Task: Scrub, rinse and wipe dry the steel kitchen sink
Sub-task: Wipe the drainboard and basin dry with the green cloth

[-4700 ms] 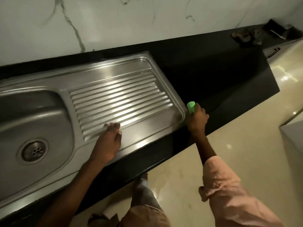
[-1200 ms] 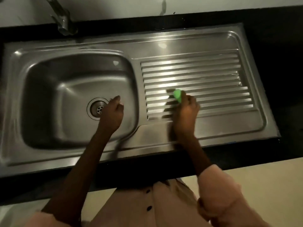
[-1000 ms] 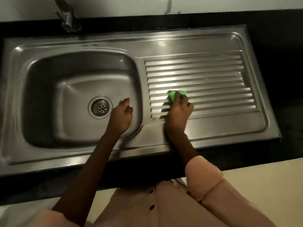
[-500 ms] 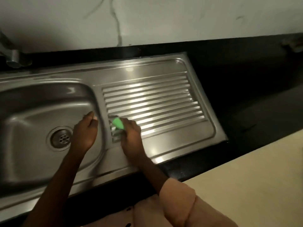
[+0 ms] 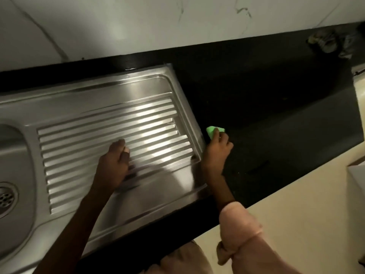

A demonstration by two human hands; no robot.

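The steel sink's ribbed drainboard (image 5: 110,125) fills the middle of the head view, and the basin with its round drain (image 5: 6,197) shows only at the left edge. My right hand (image 5: 216,153) grips a green scrub sponge (image 5: 214,131) at the drainboard's right rim, partly over the black countertop (image 5: 276,119). My left hand (image 5: 114,165) lies palm down on the ribs near the drainboard's front, fingers loosely curled, holding nothing. The tap is out of view.
A white marble-patterned wall (image 5: 158,22) rises behind the counter. A dark crumpled object (image 5: 327,43) sits on the far right of the counter. Cream floor (image 5: 296,224) lies below the counter's front edge, with a pale box corner (image 5: 357,178) at the right.
My right hand has carried the sponge from the drainboard's left end to its right rim. My left hand left the basin edge and now rests on the ribs. The view swung right.
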